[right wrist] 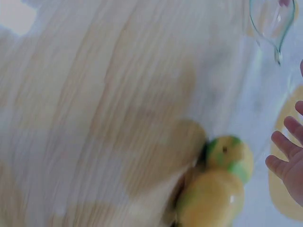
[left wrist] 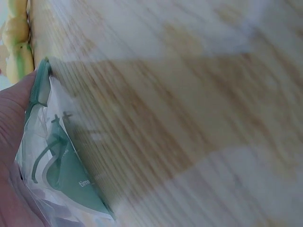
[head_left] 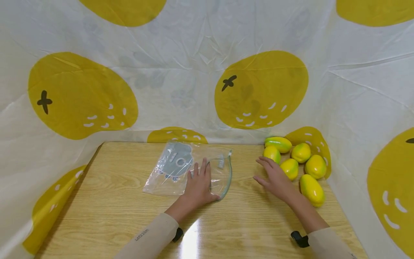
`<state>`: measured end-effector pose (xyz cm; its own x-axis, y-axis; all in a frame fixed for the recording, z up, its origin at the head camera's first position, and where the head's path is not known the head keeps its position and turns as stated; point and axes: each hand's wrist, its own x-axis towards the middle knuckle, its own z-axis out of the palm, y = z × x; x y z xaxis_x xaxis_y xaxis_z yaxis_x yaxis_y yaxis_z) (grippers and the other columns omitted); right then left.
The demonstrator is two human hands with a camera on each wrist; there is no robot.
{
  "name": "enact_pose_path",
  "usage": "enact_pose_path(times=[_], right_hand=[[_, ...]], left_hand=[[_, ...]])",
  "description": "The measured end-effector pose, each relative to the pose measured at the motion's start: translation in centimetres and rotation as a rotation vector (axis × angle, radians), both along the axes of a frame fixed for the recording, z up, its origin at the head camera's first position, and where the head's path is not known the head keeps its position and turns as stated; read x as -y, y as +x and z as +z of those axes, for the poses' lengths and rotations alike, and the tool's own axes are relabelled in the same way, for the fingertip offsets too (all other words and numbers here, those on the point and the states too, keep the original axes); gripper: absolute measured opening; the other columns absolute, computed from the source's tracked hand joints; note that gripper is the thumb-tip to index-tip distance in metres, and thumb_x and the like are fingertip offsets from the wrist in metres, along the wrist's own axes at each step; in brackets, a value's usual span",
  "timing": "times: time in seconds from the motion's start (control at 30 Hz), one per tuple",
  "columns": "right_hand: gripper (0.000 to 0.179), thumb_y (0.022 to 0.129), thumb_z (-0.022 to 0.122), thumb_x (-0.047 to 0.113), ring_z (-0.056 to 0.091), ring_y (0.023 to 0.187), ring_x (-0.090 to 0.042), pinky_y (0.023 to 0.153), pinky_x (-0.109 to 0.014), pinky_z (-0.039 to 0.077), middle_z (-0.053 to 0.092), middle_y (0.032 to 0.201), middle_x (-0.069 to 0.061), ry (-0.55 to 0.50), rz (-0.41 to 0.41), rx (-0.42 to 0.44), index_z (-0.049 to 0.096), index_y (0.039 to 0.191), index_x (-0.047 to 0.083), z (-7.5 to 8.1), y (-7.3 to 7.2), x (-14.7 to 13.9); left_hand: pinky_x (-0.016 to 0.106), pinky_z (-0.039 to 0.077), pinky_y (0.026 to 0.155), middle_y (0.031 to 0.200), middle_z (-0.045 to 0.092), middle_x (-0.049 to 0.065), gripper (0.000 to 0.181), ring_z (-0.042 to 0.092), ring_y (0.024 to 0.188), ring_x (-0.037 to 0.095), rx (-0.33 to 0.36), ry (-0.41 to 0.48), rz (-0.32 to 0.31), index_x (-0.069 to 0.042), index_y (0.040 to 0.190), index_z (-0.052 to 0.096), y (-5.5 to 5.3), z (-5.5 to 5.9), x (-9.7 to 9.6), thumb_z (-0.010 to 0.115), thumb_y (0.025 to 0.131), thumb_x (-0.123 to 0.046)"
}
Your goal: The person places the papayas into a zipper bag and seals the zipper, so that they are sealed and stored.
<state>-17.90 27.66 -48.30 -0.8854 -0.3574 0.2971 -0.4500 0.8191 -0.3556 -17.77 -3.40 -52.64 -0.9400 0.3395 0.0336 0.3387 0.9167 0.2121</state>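
Observation:
A clear plastic zip bag (head_left: 176, 162) with a grey-green printed shape lies flat on the table. Its green zip edge (head_left: 230, 176) bows outward at the right end. My left hand (head_left: 198, 185) rests on the bag near that edge, fingers spread and straight, thumb at the zip. In the left wrist view the bag's green edge (left wrist: 41, 82) stands raised beside the thumb. To the right, my right hand (head_left: 275, 178) hovers with extended fingers, holding nothing. Close by it lie several yellow mango-like fruits (head_left: 312, 190) with green patches; the hand partly covers some.
The wooden table (head_left: 113, 216) has a bright reflection near its front. A white cloth (head_left: 181, 90) printed with big yellow fruits hangs behind and at both sides. The fruits sit by the table's back right corner.

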Motion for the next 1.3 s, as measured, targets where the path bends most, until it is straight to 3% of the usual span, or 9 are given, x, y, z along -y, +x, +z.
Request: enact_pose_path(times=[0.17,0.33,0.77,0.93,1.07,1.3], right_hand=[[0.063,0.089,0.082,0.019,0.050,0.130,-0.050,0.097,-0.066,0.048,0.049,0.147,-0.028,-0.036,-0.072,-0.051,0.054,0.140,-0.005,0.7,1.4,-3.3],[0.068,0.086,0.085,0.020,0.045,0.130,-0.053,0.095,-0.069,0.043,0.046,0.146,-0.031,-0.059,-0.162,-0.049,0.053,0.140,-0.007,1.0,3.0,-6.6],[0.096,0.088,0.081,0.041,0.033,0.127,-0.070,0.094,-0.082,0.033,0.027,0.150,-0.047,-0.037,-0.408,0.109,0.033,0.149,-0.015,-1.0,5.2,-12.3],[0.105,0.092,0.076,0.043,0.029,0.127,-0.072,0.095,-0.083,0.033,0.019,0.147,-0.054,-0.059,-0.446,0.215,0.017,0.154,-0.018,-1.7,5.8,-13.0],[0.110,0.092,0.076,0.042,0.031,0.125,-0.072,0.093,-0.082,0.035,0.022,0.143,-0.056,-0.087,-0.441,0.280,0.009,0.154,-0.020,-2.5,6.0,-13.3],[0.107,0.089,0.082,0.029,0.041,0.118,-0.068,0.090,-0.076,0.038,0.036,0.136,-0.052,-0.122,-0.389,0.238,0.013,0.153,-0.022,-3.7,5.9,-14.0]], left_hand=[[0.071,0.033,0.114,0.174,0.007,0.017,0.141,0.023,0.154,0.051,-0.006,-0.002,-0.004,-0.003,0.164,0.017,0.0,-0.1,0.3,0.084,0.064,-0.075],[0.071,0.034,0.113,0.174,0.008,0.017,0.141,0.024,0.153,0.051,-0.016,-0.004,-0.006,-0.003,0.165,0.016,0.0,-0.2,0.4,0.083,0.065,-0.077],[0.071,0.032,0.114,0.174,0.008,0.018,0.140,0.024,0.153,0.052,-0.012,0.006,-0.012,-0.002,0.164,0.016,-0.1,-0.6,0.3,0.084,0.065,-0.075],[0.072,0.032,0.114,0.174,0.008,0.017,0.141,0.024,0.153,0.051,-0.005,0.010,-0.009,-0.003,0.165,0.016,-0.1,-0.5,0.4,0.084,0.065,-0.075],[0.072,0.033,0.113,0.174,0.009,0.018,0.140,0.024,0.153,0.051,-0.007,0.012,-0.010,-0.003,0.165,0.016,0.0,-0.3,0.5,0.084,0.065,-0.075],[0.072,0.031,0.114,0.174,0.007,0.017,0.138,0.023,0.153,0.052,0.011,0.033,-0.014,-0.002,0.164,0.018,0.2,0.0,0.3,0.086,0.067,-0.071]])
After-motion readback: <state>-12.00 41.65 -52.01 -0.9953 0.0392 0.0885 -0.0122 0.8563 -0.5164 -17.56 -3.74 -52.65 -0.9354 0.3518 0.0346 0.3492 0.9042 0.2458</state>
